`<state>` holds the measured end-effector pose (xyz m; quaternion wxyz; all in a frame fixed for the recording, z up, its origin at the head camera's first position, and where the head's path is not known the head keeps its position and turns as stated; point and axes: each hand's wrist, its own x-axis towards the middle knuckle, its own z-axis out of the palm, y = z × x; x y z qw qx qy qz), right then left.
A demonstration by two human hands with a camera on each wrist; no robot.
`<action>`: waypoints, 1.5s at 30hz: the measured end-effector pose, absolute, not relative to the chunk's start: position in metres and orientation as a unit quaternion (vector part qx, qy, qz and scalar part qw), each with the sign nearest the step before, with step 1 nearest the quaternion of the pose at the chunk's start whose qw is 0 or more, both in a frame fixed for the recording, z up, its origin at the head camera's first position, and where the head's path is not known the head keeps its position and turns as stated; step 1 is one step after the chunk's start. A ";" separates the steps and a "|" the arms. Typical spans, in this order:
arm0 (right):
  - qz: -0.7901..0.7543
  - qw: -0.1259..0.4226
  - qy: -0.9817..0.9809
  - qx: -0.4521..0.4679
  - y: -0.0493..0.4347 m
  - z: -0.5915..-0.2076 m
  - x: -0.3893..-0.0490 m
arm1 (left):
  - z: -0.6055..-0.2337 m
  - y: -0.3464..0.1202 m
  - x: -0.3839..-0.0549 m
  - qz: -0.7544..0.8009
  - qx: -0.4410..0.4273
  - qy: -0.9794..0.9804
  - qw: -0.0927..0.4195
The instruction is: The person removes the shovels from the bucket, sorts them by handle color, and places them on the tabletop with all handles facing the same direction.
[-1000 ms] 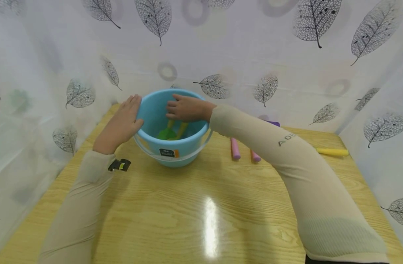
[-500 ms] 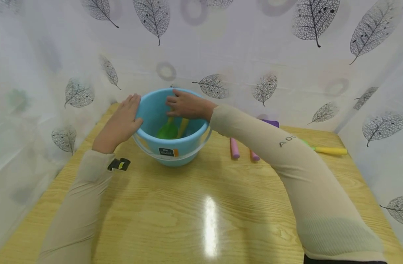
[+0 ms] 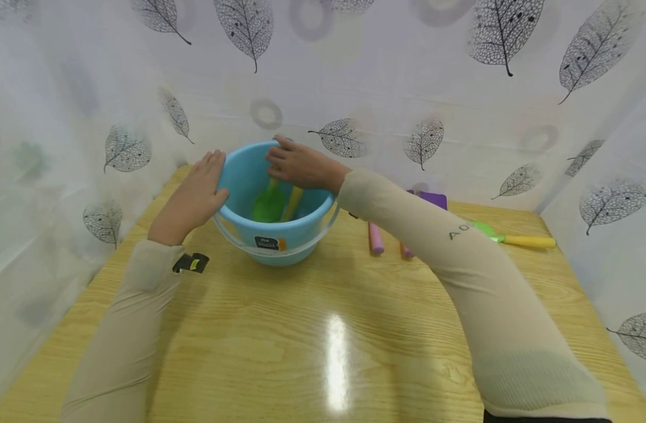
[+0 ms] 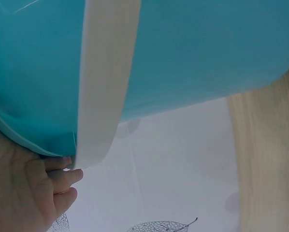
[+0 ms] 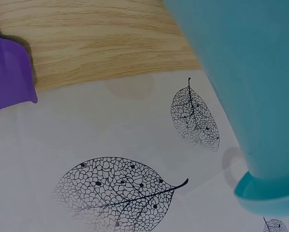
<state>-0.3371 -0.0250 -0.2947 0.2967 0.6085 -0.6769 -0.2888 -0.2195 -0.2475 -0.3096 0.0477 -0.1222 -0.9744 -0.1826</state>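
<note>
A light blue bucket with a white handle stands on the table. My left hand rests against its left rim, fingers extended along the outside and thumb over the edge. In the left wrist view its fingertips lie by the rim near the handle. Over the bucket's mouth my right hand holds the yellow handle of a toy shovel, whose green blade hangs inside. Beside it in the bucket leans another yellow handle; its lower end is hidden. The right hand is outside the right wrist view.
Right of the bucket, two pink-handled tools lie partly under the right sleeve; one handle shows clearly. A purple shovel blade lies at the table's back. Further right is a green tool with a yellow handle. A leaf-print curtain hangs behind.
My right hand has risen slightly, lifting the green shovel a little within the bucket. The right sleeve has shifted, showing more of the green tool at right. My left hand stays on the rim.
</note>
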 end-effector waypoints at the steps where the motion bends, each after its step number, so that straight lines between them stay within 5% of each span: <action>1: -0.291 0.297 -0.678 0.606 -0.025 -0.295 -0.337 | -0.310 -0.247 -0.220 -0.183 -0.123 -0.974 0.048; 19: -0.244 0.273 -0.729 0.578 -0.014 -0.282 -0.330 | -0.310 -0.246 -0.221 -0.184 -0.128 -0.973 0.054; 45: -0.132 0.345 -0.759 0.536 0.014 -0.282 -0.320 | -0.311 -0.247 -0.220 -0.191 -0.130 -0.971 0.065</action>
